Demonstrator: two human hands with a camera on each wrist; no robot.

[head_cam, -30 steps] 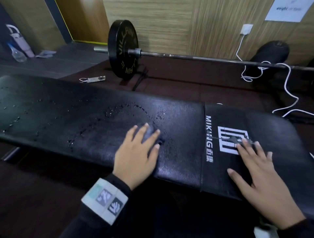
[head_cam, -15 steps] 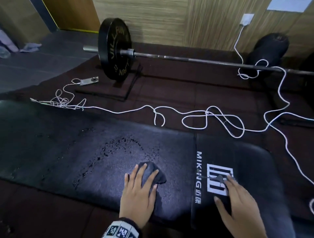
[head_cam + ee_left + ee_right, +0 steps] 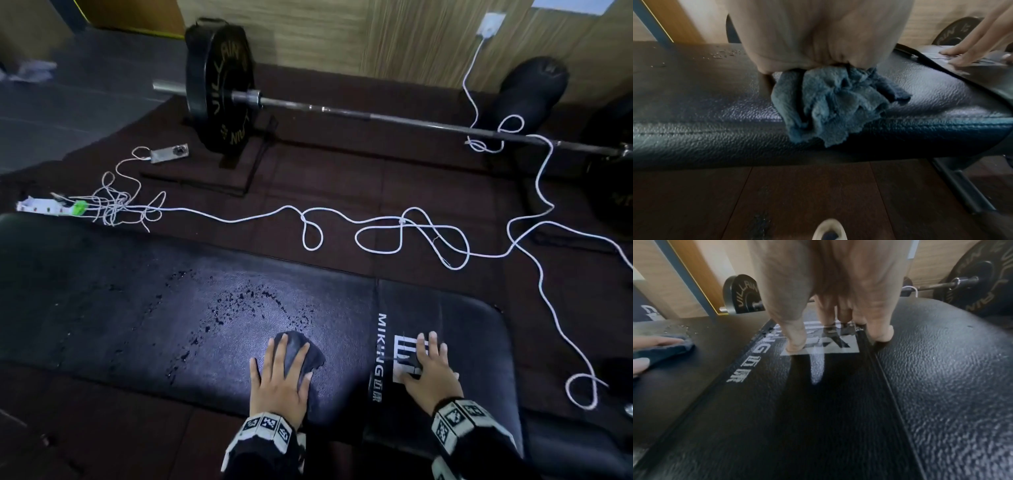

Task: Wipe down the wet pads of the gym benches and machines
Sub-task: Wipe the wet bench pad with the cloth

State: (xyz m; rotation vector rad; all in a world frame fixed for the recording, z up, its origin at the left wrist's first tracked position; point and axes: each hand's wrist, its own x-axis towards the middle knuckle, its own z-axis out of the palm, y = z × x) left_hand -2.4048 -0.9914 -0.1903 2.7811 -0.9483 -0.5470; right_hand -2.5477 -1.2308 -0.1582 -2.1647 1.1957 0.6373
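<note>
A long black bench pad (image 3: 154, 329) runs across the head view, with water droplets (image 3: 246, 301) scattered in an arc on its middle. My left hand (image 3: 279, 383) lies flat on a crumpled blue-grey cloth (image 3: 298, 349) and presses it to the pad just below the droplets. In the left wrist view the cloth (image 3: 830, 104) bunches out from under the palm toward the pad's near edge. My right hand (image 3: 431, 373) rests on the white logo (image 3: 824, 340) of the pad's right section, fingers straight and spread, holding nothing.
Behind the bench a barbell (image 3: 376, 118) with a black plate (image 3: 219, 92) rests on the dark floor. A white cable (image 3: 376, 226) loops along the floor from a wall socket (image 3: 491, 22) to a power strip (image 3: 44, 205). A black roller (image 3: 527, 92) stands at the back right.
The head view has risen and tilted, so the floor and cable behind the bench now show. Both hands stay on the pad; the cloth pokes out a little farther past my left fingers.
</note>
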